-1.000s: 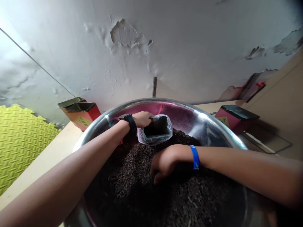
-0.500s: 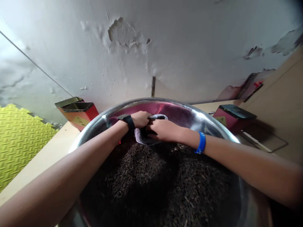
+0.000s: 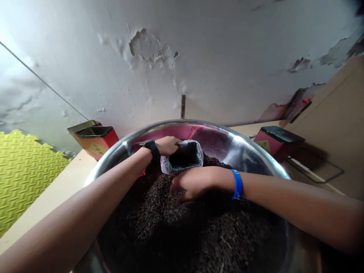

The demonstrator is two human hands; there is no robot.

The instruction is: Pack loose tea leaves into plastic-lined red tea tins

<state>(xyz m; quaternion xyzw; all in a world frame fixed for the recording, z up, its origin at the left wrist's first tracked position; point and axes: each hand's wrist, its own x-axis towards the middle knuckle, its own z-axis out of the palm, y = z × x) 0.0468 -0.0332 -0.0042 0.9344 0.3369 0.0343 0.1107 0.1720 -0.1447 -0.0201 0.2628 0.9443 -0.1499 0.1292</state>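
The thin plastic bag (image 3: 182, 157), soft and floppy and best held by its rim, stands open near the frame's center on loose dark tea leaves (image 3: 182, 223) in a steel basin (image 3: 182, 122), pinched at the edge by the left hand (image 3: 167, 146), while the right hand (image 3: 196, 185) curls half-closed into the leaves, whether it holds any being hidden.

Head-worn camera looks forward and down, close over the steel bowl (image 3: 182, 121).

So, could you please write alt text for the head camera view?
A person's left hand holds open a clear plastic bag in a steel bowl of dark loose tea leaves, while the right hand rests in the leaves beside it. A red tin and a pink tin stand on a counter behind the bowl, below a peeling white wall.
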